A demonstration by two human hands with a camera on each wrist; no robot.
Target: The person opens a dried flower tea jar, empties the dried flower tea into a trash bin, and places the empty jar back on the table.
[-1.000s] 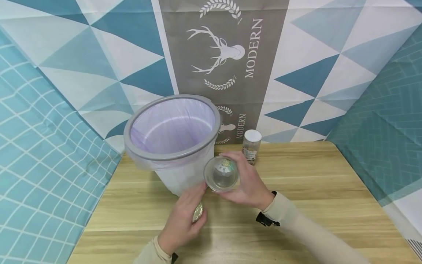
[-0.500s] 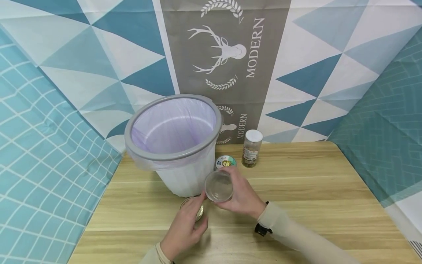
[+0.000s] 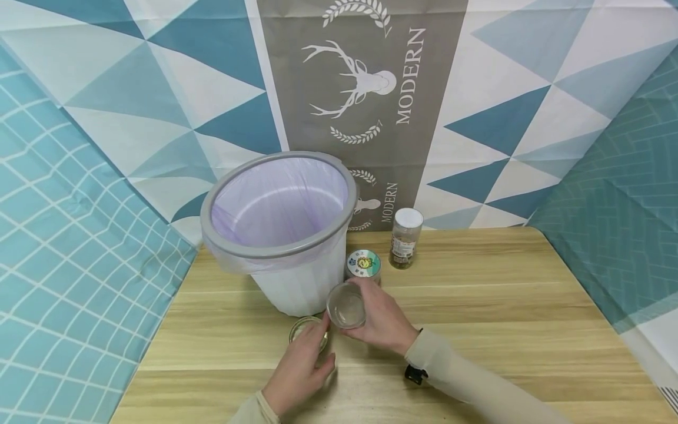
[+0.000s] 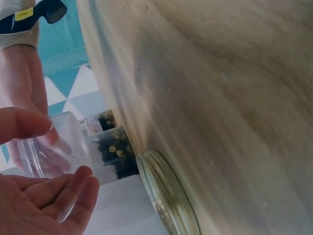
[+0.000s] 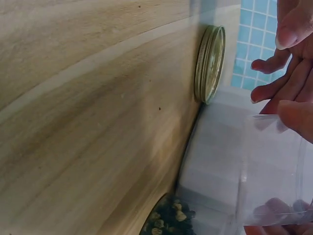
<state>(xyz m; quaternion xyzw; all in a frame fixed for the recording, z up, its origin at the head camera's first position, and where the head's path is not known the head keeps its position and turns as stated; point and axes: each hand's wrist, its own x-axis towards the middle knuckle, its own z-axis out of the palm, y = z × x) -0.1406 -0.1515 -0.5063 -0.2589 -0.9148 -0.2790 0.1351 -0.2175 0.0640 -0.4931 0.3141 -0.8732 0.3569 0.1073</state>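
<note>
My right hand (image 3: 384,318) grips a clear plastic jar (image 3: 345,306) by its side, in front of the bin, its round mouth uncovered and nothing seen inside. A gold screw lid (image 3: 298,330) lies flat on the wooden table, its hollow side up, partly hidden under my left hand (image 3: 299,368). The left fingers are loosely bent and hold nothing. In the left wrist view they reach beside the clear jar (image 4: 71,139), away from the lid (image 4: 168,193). Just behind the held jar stands another jar with a printed green-and-white lid (image 3: 364,263); dark dried pieces with yellowish bits (image 4: 115,152) fill it.
A white bin with a grey rim (image 3: 278,253) and pale purple liner (image 3: 281,212) stands at the back left. At the back of the table (image 3: 503,294) is a labelled jar with a white lid (image 3: 404,241). A patterned cloth backdrop (image 3: 349,82) rises behind.
My left hand has laid the gold lid on the table and let go of it. The right hand has drawn the clear jar slightly nearer and left, uncovering the printed-lid jar behind.
</note>
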